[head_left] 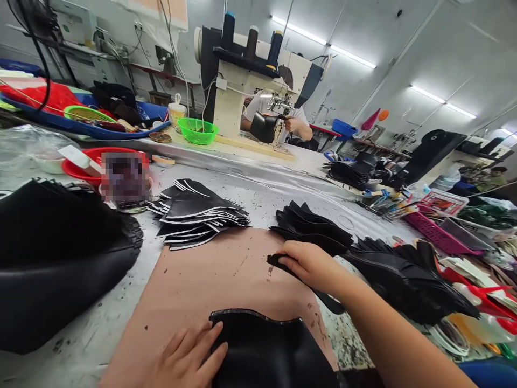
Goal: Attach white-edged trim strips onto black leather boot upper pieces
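My left hand [186, 355] lies flat with fingers spread on the left edge of a large black leather piece [270, 353] at the near end of a pinkish-brown work board [202, 280]. Over the board's right edge, my right hand [309, 264] is closed on a small black cut piece [275, 261] beside a fanned stack of black pieces [311, 226]. A second stack of black pieces with white edges [197, 213] lies beyond the board.
A big heap of black material [52, 253] fills the left. More black pieces [407, 280] lie at the right, beside a pink basket [434, 231]. A red bowl [86, 161] and green basket [197, 129] stand farther back. Another person works at a sewing machine [250, 81].
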Action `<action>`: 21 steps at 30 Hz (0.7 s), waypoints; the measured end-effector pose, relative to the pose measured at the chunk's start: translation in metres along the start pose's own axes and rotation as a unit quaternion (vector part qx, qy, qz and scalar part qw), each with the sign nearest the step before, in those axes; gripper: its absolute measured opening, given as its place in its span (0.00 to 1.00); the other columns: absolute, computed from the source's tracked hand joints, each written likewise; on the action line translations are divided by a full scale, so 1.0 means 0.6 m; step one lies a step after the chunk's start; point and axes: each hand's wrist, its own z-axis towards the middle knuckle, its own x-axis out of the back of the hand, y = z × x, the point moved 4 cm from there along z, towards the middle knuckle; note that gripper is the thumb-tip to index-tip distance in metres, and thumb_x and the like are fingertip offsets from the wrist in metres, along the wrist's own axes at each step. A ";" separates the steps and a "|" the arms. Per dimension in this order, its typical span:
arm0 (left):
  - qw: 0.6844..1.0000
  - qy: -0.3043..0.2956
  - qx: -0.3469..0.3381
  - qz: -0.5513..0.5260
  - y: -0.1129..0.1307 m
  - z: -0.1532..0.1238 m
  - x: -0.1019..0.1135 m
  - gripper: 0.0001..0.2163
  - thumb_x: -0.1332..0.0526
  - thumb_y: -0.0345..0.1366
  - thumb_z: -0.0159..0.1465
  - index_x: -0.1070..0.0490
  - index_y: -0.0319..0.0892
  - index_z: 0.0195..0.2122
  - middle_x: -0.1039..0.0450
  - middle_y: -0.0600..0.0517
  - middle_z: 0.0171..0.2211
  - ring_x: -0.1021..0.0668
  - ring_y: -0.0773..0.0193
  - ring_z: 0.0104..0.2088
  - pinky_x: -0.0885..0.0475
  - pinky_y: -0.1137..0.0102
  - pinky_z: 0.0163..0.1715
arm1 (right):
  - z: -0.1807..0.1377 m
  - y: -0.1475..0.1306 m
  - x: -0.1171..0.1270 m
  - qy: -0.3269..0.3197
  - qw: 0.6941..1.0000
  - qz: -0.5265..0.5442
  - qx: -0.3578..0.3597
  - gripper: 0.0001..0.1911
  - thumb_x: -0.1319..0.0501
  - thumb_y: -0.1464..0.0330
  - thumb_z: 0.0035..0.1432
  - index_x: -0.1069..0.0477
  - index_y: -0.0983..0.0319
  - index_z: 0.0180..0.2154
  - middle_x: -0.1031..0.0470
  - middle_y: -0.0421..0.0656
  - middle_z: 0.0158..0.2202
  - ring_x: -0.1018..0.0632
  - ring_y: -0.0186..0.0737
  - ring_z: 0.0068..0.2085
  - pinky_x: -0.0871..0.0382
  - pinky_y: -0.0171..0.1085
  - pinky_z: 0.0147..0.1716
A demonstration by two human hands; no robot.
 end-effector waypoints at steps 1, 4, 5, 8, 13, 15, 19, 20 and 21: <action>0.999 -0.019 0.023 -0.033 -0.004 0.004 0.001 0.19 0.46 0.29 0.52 0.30 0.50 0.45 0.25 0.56 0.47 0.25 0.62 0.45 0.32 0.70 0.43 | -0.002 -0.015 -0.001 0.004 1.000 0.004 0.019 0.08 0.46 0.71 0.60 0.29 0.61 0.37 0.24 0.43 0.34 0.25 0.39 0.35 0.34 0.35 0.34; 0.982 -0.048 0.101 -0.153 -0.019 0.033 0.016 0.11 0.46 0.31 0.59 0.30 0.49 0.41 0.24 0.55 0.42 0.24 0.63 0.41 0.29 0.70 0.42 | -0.013 -0.060 -0.004 0.051 0.993 -0.011 0.106 0.09 0.48 0.71 0.63 0.29 0.61 0.37 0.25 0.43 0.31 0.25 0.37 0.32 0.37 0.33 0.30; 0.972 -0.044 0.126 -0.192 -0.024 0.048 0.026 0.10 0.47 0.33 0.62 0.30 0.48 0.42 0.25 0.53 0.42 0.24 0.64 0.41 0.29 0.71 0.41 | -0.018 -0.073 -0.007 0.061 0.989 -0.025 0.131 0.10 0.49 0.70 0.63 0.29 0.61 0.37 0.25 0.43 0.30 0.26 0.37 0.30 0.38 0.33 0.29; 0.945 -0.029 0.165 -0.282 -0.032 0.093 0.055 0.10 0.48 0.35 0.65 0.34 0.45 0.46 0.26 0.51 0.43 0.25 0.64 0.43 0.29 0.71 0.43 | -0.031 -0.107 -0.019 0.044 0.983 -0.060 0.169 0.11 0.50 0.70 0.64 0.29 0.62 0.37 0.26 0.43 0.29 0.28 0.36 0.28 0.42 0.34 0.26; 0.932 -0.131 0.093 -0.326 -0.020 0.132 0.077 0.06 0.47 0.36 0.65 0.32 0.43 0.37 0.27 0.53 0.34 0.27 0.65 0.34 0.32 0.71 0.35 | -0.042 -0.146 -0.031 -0.064 0.978 -0.064 0.186 0.09 0.48 0.71 0.62 0.30 0.61 0.33 0.27 0.43 0.29 0.29 0.38 0.28 0.45 0.36 0.25; 0.926 -0.142 0.050 -0.346 -0.011 0.131 0.082 0.11 0.51 0.39 0.67 0.32 0.43 0.32 0.28 0.54 0.30 0.28 0.67 0.31 0.34 0.73 0.31 | -0.046 -0.153 -0.030 -0.102 0.980 -0.024 0.171 0.09 0.48 0.69 0.61 0.31 0.61 0.31 0.27 0.43 0.29 0.29 0.38 0.29 0.43 0.36 0.26; 0.906 -0.053 0.034 -0.418 0.012 0.115 0.095 0.22 0.60 0.47 0.68 0.35 0.43 0.27 0.30 0.53 0.25 0.30 0.68 0.28 0.35 0.73 0.29 | -0.054 -0.167 -0.025 -0.152 0.971 0.091 0.161 0.08 0.47 0.67 0.62 0.32 0.60 0.32 0.26 0.41 0.30 0.27 0.36 0.31 0.40 0.33 0.31; 0.904 -0.023 0.052 -0.425 0.016 0.108 0.098 0.22 0.60 0.47 0.68 0.36 0.43 0.25 0.31 0.53 0.24 0.30 0.68 0.27 0.35 0.73 0.29 | -0.054 -0.171 -0.024 -0.160 0.967 0.111 0.162 0.08 0.48 0.67 0.62 0.32 0.60 0.33 0.26 0.40 0.30 0.27 0.36 0.31 0.40 0.33 0.31; 0.902 0.006 0.073 -0.425 0.018 0.099 0.099 0.22 0.60 0.46 0.68 0.37 0.44 0.24 0.33 0.54 0.22 0.31 0.68 0.27 0.34 0.74 0.28 | -0.054 -0.175 -0.024 -0.168 0.964 0.124 0.165 0.09 0.48 0.66 0.63 0.32 0.60 0.33 0.26 0.40 0.30 0.27 0.35 0.31 0.40 0.32 0.30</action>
